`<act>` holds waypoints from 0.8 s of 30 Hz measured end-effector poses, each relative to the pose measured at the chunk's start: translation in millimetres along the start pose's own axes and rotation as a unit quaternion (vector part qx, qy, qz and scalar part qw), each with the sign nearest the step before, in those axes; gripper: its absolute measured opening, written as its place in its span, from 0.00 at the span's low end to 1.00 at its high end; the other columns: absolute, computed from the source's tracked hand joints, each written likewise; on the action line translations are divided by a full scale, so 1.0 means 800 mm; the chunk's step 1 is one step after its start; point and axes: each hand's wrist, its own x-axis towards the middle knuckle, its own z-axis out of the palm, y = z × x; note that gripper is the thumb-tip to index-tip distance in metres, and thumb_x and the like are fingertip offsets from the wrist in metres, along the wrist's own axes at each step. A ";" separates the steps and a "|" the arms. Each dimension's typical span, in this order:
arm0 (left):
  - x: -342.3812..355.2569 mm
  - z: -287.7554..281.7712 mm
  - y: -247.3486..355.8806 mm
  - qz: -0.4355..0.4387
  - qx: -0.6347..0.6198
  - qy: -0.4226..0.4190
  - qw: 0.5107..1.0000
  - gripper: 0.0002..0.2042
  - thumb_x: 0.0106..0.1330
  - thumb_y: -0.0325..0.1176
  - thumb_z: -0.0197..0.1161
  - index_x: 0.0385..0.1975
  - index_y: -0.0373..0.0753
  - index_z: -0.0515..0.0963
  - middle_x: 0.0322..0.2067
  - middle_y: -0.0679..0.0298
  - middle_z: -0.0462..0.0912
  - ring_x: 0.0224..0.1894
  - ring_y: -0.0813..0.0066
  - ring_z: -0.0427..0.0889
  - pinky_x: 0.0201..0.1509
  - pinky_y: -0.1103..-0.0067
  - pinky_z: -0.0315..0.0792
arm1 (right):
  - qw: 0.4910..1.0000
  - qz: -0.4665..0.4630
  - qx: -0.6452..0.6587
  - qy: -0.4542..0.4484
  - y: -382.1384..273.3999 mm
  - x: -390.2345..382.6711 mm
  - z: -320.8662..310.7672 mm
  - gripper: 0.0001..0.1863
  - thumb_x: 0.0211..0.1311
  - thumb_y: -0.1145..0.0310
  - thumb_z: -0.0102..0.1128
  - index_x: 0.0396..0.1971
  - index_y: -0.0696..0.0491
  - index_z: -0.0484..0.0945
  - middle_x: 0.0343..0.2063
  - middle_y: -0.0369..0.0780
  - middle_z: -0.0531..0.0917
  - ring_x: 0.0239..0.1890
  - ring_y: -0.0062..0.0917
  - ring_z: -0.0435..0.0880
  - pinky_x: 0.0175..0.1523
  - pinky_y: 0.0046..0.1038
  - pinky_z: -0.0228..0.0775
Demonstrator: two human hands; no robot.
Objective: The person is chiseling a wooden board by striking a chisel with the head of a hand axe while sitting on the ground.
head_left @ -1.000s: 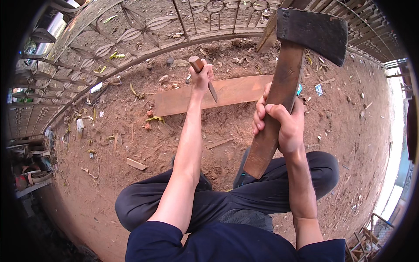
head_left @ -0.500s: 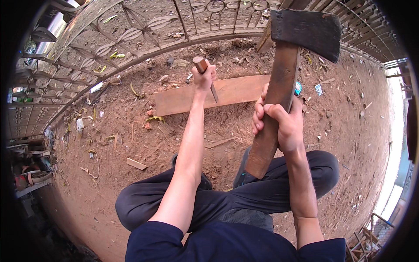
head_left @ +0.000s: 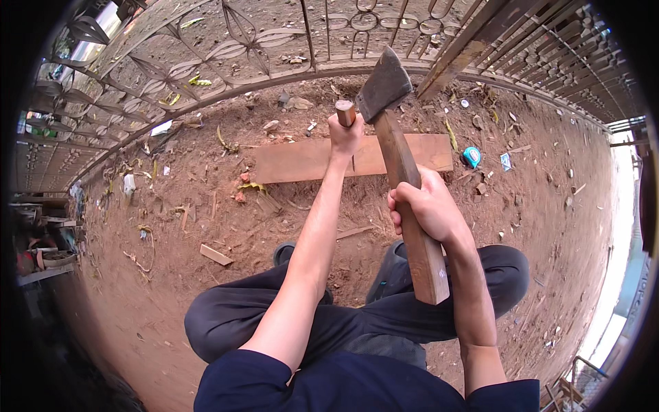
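My left hand [head_left: 345, 137] grips a chisel [head_left: 345, 108] with a wooden handle, held upright over a long flat wooden board [head_left: 288, 163] lying on the dirt. Its narrow blade reaches down to the board. My right hand [head_left: 429, 206] is closed around the thick wooden handle of an axe [head_left: 384, 82], whose dark metal head is raised just to the right of the chisel's top. A turquoise tape measure [head_left: 471, 156] lies beside the board's right end.
A metal lattice fence [head_left: 240, 49] curves along the far side, with a wooden post [head_left: 456, 55] against it at right. Wood scraps [head_left: 215, 255] and litter [head_left: 128, 182] are scattered over the dirt ground. Stacked clutter [head_left: 42, 254] stands at the left edge. My bent legs are below.
The axe has swung down and left toward the chisel's top, its head turned. My left hand and chisel appear slightly further right and lower, and the tape measure is now fully visible.
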 end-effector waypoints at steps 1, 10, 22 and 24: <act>-0.001 0.007 0.007 0.036 0.039 0.010 0.999 0.10 0.60 0.22 0.60 0.18 0.37 0.68 0.13 0.71 0.71 0.14 0.85 0.71 0.15 0.82 0.62 | 0.998 -0.025 -0.046 0.019 0.003 0.004 0.001 0.10 0.59 0.73 0.53 0.39 0.60 0.71 0.20 0.37 0.77 0.18 0.19 0.79 0.22 0.26 0.73; 0.001 -0.001 -0.014 0.128 0.142 0.010 0.981 0.11 0.56 0.24 0.62 0.14 0.36 0.69 0.12 0.71 0.71 0.15 0.85 0.69 0.17 0.79 0.61 | 0.947 -0.266 -0.166 0.065 -0.013 0.021 0.022 0.15 0.52 0.73 0.58 0.40 0.63 0.73 0.18 0.40 0.76 0.21 0.19 0.78 0.26 0.25 0.68; -0.001 -0.001 -0.021 0.125 0.143 0.021 0.981 0.11 0.54 0.26 0.64 0.15 0.35 0.69 0.12 0.69 0.71 0.16 0.84 0.69 0.19 0.77 0.63 | 0.993 -0.057 -0.099 0.041 -0.014 0.021 0.018 0.14 0.59 0.72 0.52 0.44 0.62 0.74 0.19 0.37 0.78 0.18 0.19 0.79 0.23 0.25 0.74; -0.002 0.001 -0.022 0.132 0.134 0.009 0.982 0.12 0.55 0.26 0.64 0.14 0.35 0.69 0.12 0.69 0.72 0.16 0.83 0.69 0.19 0.77 0.63 | 0.985 -0.158 -0.052 0.040 -0.020 0.009 0.024 0.18 0.58 0.75 0.52 0.50 0.60 0.74 0.19 0.36 0.77 0.18 0.17 0.79 0.24 0.24 0.74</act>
